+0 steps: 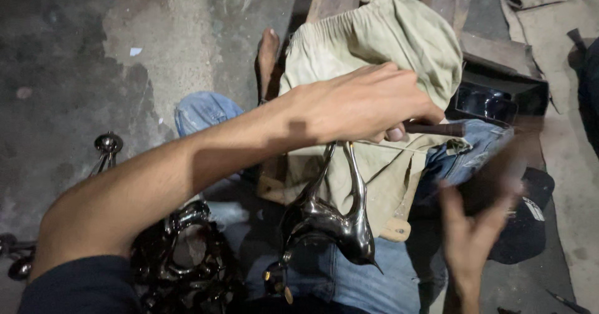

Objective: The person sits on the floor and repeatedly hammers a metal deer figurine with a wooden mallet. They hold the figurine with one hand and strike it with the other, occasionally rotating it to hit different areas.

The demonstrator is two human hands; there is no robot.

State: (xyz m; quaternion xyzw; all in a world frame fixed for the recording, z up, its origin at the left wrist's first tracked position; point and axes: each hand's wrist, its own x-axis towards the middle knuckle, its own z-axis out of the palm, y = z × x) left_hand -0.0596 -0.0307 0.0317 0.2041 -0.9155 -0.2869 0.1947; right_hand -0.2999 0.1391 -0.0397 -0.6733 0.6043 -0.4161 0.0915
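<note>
Polished metal figurine [331, 217] hangs over the lap; left hand [359, 105] fingers grip its top, right hand [474, 227] spread empty.

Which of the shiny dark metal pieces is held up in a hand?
The bird-shaped metal piece in the middle: the left hand grips it from above, over the khaki cloth. The other pieces lie heaped low on the left, untouched.
</note>
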